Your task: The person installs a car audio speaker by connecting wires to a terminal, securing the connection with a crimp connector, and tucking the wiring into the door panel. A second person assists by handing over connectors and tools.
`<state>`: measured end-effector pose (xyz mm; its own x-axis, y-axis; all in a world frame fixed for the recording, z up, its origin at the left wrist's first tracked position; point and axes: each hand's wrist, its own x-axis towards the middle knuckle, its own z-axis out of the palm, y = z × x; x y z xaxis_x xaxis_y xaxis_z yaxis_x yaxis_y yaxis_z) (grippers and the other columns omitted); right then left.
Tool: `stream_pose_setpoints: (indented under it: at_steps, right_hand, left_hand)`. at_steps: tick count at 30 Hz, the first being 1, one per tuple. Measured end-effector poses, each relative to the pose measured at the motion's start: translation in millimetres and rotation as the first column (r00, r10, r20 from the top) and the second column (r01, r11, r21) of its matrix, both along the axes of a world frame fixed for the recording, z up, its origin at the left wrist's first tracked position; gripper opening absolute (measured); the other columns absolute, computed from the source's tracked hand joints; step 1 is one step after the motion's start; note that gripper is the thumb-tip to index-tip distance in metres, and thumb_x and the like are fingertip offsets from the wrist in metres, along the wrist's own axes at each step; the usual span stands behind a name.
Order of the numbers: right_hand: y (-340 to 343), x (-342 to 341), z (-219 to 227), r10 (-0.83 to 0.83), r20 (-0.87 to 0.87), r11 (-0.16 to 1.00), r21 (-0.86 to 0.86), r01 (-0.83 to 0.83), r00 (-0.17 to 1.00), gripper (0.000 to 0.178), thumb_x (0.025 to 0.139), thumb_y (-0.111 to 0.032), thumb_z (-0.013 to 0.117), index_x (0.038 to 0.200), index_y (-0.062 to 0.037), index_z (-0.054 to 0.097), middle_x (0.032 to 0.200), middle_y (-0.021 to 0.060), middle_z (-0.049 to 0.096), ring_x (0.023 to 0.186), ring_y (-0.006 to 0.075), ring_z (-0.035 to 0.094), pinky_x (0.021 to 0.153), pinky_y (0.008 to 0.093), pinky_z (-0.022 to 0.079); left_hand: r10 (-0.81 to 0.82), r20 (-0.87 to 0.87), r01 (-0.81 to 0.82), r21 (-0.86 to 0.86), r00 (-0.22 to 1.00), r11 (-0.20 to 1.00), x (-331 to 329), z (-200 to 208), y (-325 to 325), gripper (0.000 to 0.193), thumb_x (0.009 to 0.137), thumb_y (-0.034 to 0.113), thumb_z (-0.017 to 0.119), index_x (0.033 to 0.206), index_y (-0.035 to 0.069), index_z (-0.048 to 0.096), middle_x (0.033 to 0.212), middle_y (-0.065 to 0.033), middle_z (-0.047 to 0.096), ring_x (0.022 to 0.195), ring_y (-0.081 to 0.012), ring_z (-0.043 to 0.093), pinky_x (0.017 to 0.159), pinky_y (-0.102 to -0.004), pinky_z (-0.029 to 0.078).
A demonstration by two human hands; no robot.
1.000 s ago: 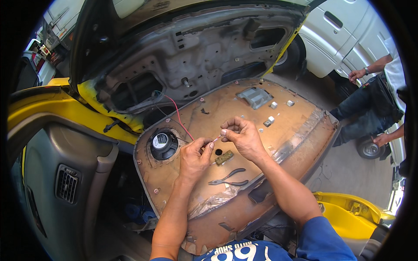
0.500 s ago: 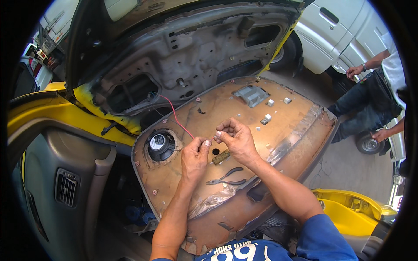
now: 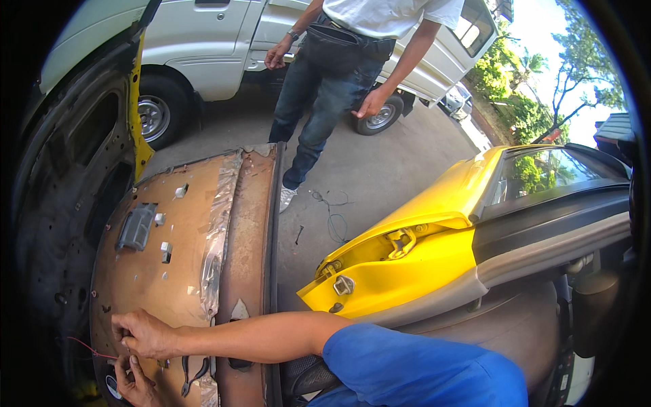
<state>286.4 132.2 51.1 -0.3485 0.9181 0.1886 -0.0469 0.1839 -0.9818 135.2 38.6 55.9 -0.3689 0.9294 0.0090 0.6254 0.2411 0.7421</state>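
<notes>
My left hand (image 3: 134, 385) is closed in a pinch at the end of a thin red wire (image 3: 91, 349), which runs in from the left. Just above it is my right hand (image 3: 150, 337), its thumb and fingers curled together close to the left fingertips. Whatever lies in the right fingers is too small to make out. Both hands are over a brown door trim panel (image 3: 163, 271). Dark-handled pliers (image 3: 193, 376) rest on the panel beside my hands. A round speaker (image 3: 112, 386) shows partly at the lower left.
The bare car door (image 3: 74, 183) stands at the left. Behind the panel is another person (image 3: 332, 74) in a white shirt, near a white van (image 3: 203, 41). A yellow car body (image 3: 400, 264) lies to the right. Loose wire (image 3: 332, 220) is on the ground (image 3: 312, 176).
My view has swung to the right, so the hands and panel now sit at the lower left. Both hands remain close together at the red wire's end.
</notes>
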Motion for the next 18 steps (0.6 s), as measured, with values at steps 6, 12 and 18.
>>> stream_pose_setpoints:
  at_steps: [6,12,18]
  right_hand:
    - [5,10,-12,0.138,0.017,0.988,0.060,-0.139,0.990,0.016,0.081,0.007,0.063,0.097,0.0033,0.061,0.083,0.0201,0.069,0.082,0.0388,0.071,0.074,0.0453,0.055]
    - [17,1,-32,0.163,-0.012,0.984,0.074,-0.162,0.987,0.022,0.074,0.007,0.061,0.095,0.0005,0.063,0.081,0.0170,0.069,0.083,0.0329,0.072,0.072,0.0435,0.055]
    - [30,-4,-57,0.130,0.202,0.974,0.159,-0.164,0.971,0.033,0.079,-0.013,0.073,0.112,-0.0087,0.072,0.101,0.0147,0.076,0.094,0.0316,0.073,0.082,0.0452,0.057]
  left_hand:
    - [-0.130,0.249,0.120,0.052,0.960,0.991,4,-4,5,0.038,0.102,0.034,0.072,0.111,-0.003,0.076,0.093,-0.0143,0.076,0.076,-0.0246,0.064,0.072,-0.0388,0.052]
    - [-0.183,0.411,0.212,-0.026,0.893,0.977,-11,-3,5,0.041,0.107,0.033,0.064,0.110,-0.007,0.071,0.091,-0.0153,0.070,0.078,-0.0233,0.057,0.071,-0.0385,0.048]
    - [-0.304,0.383,0.312,0.042,0.872,0.949,-10,-19,8,0.046,0.108,0.037,0.062,0.113,-0.007,0.070,0.096,-0.0191,0.071,0.079,-0.0266,0.058,0.075,-0.0426,0.051]
